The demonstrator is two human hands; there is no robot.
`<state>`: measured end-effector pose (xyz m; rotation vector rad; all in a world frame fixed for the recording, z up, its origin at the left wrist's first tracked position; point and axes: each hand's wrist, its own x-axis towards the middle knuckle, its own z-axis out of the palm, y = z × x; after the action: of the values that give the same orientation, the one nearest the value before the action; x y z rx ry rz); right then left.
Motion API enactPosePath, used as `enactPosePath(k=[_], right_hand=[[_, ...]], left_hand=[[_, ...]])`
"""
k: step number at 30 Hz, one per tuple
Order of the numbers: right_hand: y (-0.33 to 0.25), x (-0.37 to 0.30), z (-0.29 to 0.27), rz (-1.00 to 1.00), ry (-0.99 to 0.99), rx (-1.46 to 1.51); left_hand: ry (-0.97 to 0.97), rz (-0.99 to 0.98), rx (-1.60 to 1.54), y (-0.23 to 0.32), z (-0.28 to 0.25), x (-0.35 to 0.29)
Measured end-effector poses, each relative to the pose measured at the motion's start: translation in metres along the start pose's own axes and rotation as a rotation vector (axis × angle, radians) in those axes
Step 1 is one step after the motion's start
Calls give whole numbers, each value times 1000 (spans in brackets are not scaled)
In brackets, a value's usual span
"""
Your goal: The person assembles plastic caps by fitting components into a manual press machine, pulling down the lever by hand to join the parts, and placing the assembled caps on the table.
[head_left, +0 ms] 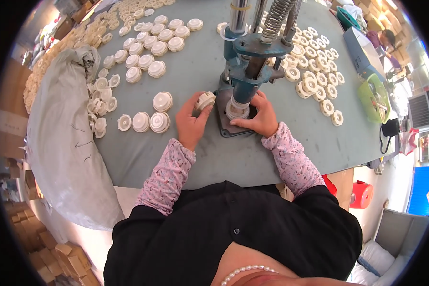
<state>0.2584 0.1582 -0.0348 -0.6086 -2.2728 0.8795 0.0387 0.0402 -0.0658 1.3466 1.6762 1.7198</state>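
Note:
A teal hand press (pixel 253 72) with a coil spring stands on the table before me. Under its ram, on the dark base plate (pixel 233 129), sits a round cream plastic part (pixel 237 110). My right hand (pixel 264 117) grips that part from the right, the thumb across its front and the fingers partly hidden behind the press. Just left of the base, my left hand (pixel 191 121) pinches another round cream plastic part (pixel 206 101), tilted on its side. Nearby on the left lie three capped round parts, one being a white domed piece (pixel 159 122).
Rows of domed parts (pixel 158 46) cover the table's back left; ring-shaped parts (pixel 321 78) spread at the right. A bulging grey sack (pixel 66 138) leans on the left edge. A green basket (pixel 374 97) and blue box (pixel 362 50) stand right, with another person (pixel 386 39) beyond.

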Motion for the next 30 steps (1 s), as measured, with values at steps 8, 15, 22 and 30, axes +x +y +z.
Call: enactPosePath(k=[8,15,22,30], right_hand=[[20,-7,-2,28,-45,151],[30,-16,-19,64,-71,206],[5,-9,-37,-25,-102,235],[18,-6,-21,-7,-23,153]], left_hand=[[-187,348,214,45,-11,-10],[-248,246,84,48,5,-13],[-265,542,346,40,25,1],[-381,116,80,38,34,15]])
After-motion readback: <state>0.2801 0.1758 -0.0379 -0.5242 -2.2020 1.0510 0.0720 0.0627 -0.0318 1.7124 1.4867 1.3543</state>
